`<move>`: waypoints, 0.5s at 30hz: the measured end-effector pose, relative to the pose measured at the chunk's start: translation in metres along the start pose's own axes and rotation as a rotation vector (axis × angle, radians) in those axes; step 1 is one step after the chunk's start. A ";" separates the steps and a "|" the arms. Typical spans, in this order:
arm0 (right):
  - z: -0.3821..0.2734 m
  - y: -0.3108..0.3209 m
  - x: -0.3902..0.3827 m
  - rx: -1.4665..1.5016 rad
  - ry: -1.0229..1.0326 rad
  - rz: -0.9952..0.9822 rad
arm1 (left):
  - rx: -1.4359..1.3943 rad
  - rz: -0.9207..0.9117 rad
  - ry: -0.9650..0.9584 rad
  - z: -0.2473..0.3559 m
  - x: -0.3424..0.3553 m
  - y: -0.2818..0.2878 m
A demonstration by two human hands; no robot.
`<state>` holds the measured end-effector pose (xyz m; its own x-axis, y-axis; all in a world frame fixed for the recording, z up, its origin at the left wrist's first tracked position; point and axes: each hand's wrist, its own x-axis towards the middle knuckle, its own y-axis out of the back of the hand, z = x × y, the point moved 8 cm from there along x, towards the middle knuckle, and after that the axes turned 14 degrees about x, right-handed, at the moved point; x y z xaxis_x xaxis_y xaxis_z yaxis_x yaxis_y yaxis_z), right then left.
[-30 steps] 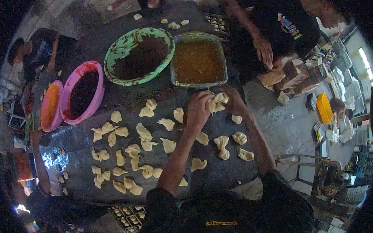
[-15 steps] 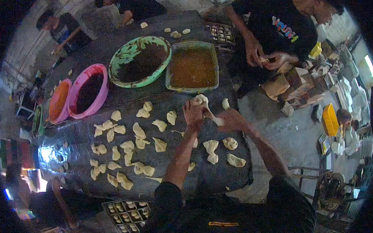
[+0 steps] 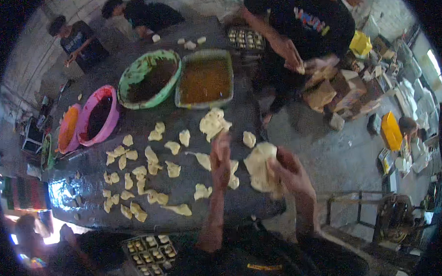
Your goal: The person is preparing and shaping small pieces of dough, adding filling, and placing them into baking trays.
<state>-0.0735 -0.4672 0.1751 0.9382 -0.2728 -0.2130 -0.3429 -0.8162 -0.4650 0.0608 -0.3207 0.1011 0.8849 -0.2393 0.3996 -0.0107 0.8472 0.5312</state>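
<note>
My right hand (image 3: pixel 291 173) grips a broad, flattened piece of pale dough (image 3: pixel 261 167) near the right edge of the dark table (image 3: pixel 191 127). This piece hangs down from the fingers and is blurred at its lower end. My left hand (image 3: pixel 222 160) is turned edge-on, its fingers stretched toward a larger dough lump (image 3: pixel 213 123) lying in front of the glass dish. Whether the fingertips touch that lump is hard to see. Beside the left hand lie smaller dough pieces (image 3: pixel 202 191), and another dough piece (image 3: pixel 249 139) rests between the two hands, farther back.
A glass dish of brown filling (image 3: pixel 207 103), a green basin (image 3: pixel 127 100), a pink basin (image 3: pixel 114 110) and a basin of orange filling (image 3: pixel 67 133) line the far side. Several dough pieces (image 3: pixel 139 172) cover the left. A co-worker (image 3: pixel 309 23) handles something across the table. Cardboard boxes (image 3: pixel 348 89) stand right.
Both hands had dough stretched between them. Now the lump lies apart by my left hand, and the right hand has moved nearer me with its own piece. The whole view has shifted.
</note>
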 end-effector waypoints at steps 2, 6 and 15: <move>0.004 -0.016 0.004 -0.036 -0.009 0.011 | -1.300 -0.442 0.377 0.050 -0.028 0.004; 0.000 -0.042 0.019 -0.409 0.290 -0.043 | -0.704 -0.275 0.367 0.050 -0.042 0.034; -0.017 -0.031 0.001 -0.085 0.414 0.135 | -0.638 0.025 0.615 -0.040 -0.072 0.098</move>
<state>-0.0613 -0.4505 0.2038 0.8310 -0.5466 0.1028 -0.4750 -0.7936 -0.3802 0.0152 -0.2011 0.0947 0.9835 -0.0750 -0.1648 0.0653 0.9958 -0.0635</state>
